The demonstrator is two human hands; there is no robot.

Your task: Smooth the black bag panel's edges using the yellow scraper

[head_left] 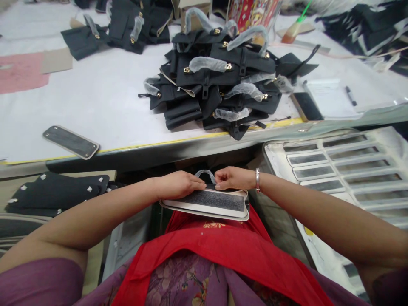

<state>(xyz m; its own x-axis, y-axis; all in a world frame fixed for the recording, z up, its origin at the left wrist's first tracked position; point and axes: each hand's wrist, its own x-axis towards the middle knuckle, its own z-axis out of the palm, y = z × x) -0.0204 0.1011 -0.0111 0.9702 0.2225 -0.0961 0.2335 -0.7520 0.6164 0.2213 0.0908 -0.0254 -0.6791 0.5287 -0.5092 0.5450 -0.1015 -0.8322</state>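
From the head view, the bag piece (219,200), a pale-rimmed base with a dark grey strip, lies at the person's front, above the red apron (216,244), its long axis running side to side across the body and dropping slightly toward the right. Both hands meet it along its far edge, so most of the base lies on the body side of the fingers. The left hand (181,185) is the nearer to its left end, laid over the far left part with fingers straight and side by side; its thumb is hidden, so I cannot tell whether it clamps the piece. The right hand (235,177) touches the far edge right of the middle, fingers curled inward and thumb on the edge; whether they pinch anything I cannot tell. The fingertips are near each other but apart, with the wrapped handle (205,173) arching just beyond them. Past it, the white table (105,93) bears a heap of black bags (219,72).
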